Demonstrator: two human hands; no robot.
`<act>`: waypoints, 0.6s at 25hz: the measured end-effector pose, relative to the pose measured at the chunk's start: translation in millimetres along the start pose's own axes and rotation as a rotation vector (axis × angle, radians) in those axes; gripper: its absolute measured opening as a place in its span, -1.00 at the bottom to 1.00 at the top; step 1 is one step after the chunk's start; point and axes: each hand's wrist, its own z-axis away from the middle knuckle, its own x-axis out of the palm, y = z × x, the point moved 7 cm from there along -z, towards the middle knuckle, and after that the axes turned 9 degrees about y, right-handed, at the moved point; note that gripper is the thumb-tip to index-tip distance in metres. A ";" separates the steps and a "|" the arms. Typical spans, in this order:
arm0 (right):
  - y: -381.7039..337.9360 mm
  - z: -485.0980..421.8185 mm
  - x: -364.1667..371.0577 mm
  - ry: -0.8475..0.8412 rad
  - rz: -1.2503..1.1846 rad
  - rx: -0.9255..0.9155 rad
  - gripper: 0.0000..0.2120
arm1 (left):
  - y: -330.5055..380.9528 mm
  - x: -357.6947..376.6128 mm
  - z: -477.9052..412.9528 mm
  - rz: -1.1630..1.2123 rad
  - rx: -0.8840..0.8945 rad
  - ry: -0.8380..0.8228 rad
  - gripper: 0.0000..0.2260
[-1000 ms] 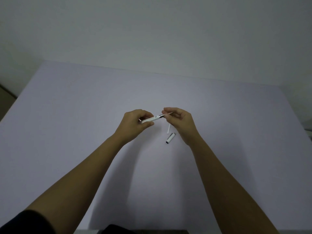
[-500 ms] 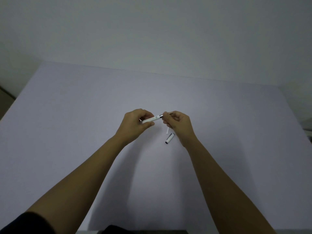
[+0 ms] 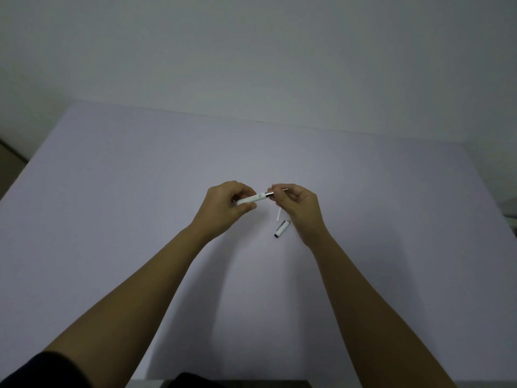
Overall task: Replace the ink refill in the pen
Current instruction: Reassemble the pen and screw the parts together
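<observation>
While left hand [image 3: 223,208] grips pen barrel [image 3: 251,198], right hand [image 3: 299,205] pinches half-hidden refill [image 3: 285,189].

Pale lavender table [image 3: 140,205], plain grey-white wall [image 3: 251,51] behind — dim, even light

Both forearms reach forward and converge toward mid-frame, bare from elbow to wrist; a dark sleeve [image 3: 42,371] shows at the lower left edge. Left hand [image 3: 223,208] — fingers curled inward, thumb pressed across underneath, a closed pinch grip with the knuckles up. Right hand [image 3: 300,208] — wrist bent slightly, fingers [image 3: 279,191] bunched toward the left hand, thumb and forefinger tips drawn together in a fine pinch. The two hands sit near each other, fingertips just apart, raised above the surface.
</observation>
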 end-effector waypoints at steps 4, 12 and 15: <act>-0.9 -0.3 -2.4 0.063 0.032 0.003 -0.93 | 0.4 2.0 1.4 0.013 -0.014 0.016 -0.86; -4.9 3.6 0.5 0.028 0.044 -0.005 -0.92 | 1.7 0.6 2.5 0.026 -0.025 -0.001 -0.86; -8.3 3.7 -2.0 0.046 0.050 -0.006 -0.90 | -1.2 3.3 4.6 0.037 -0.044 -0.075 -0.86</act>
